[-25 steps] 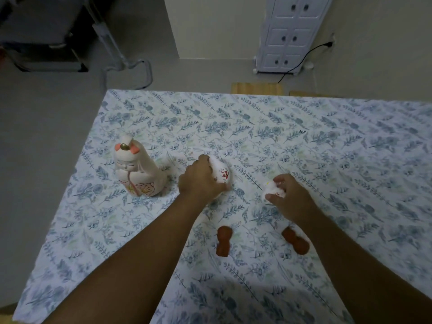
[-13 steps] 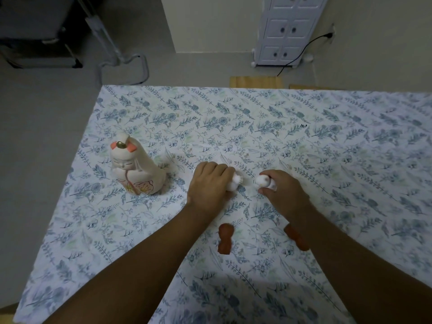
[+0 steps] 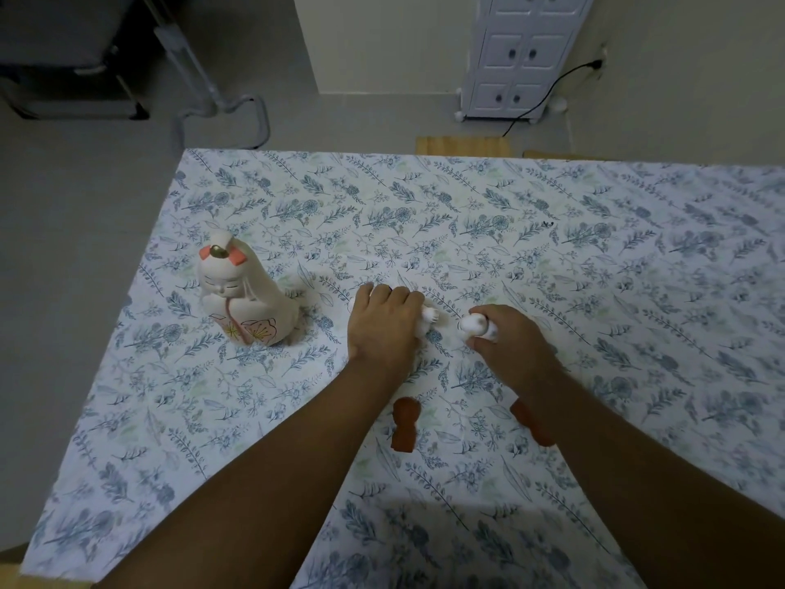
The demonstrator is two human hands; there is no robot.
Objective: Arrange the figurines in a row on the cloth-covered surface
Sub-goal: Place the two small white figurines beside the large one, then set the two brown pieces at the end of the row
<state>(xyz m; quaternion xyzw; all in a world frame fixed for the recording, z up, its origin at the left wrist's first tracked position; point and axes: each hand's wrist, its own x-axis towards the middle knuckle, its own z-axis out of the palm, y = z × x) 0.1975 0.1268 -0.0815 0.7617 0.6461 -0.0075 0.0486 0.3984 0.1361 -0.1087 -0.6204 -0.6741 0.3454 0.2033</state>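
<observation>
A tall cream doll figurine (image 3: 242,297) with orange hair bows stands upright at the left of the floral cloth (image 3: 552,248). My left hand (image 3: 382,325) covers a small white figurine (image 3: 429,318), which pokes out on its right side. My right hand (image 3: 505,346) grips a second small white figurine (image 3: 475,326) near the cloth. Two small brown figurines lie nearer me: one (image 3: 404,423) between my forearms, the other (image 3: 533,420) partly hidden under my right forearm.
The cloth's left edge (image 3: 127,312) drops to a grey floor. Beyond the far edge stand a white drawer cabinet (image 3: 522,53) with a black cable, a wooden board (image 3: 463,145) and a metal frame (image 3: 221,104).
Both hands turned the small white figurines and brought them closer together on the cloth. The camera view shifted slightly. The doll and the brown figurines stayed put.
</observation>
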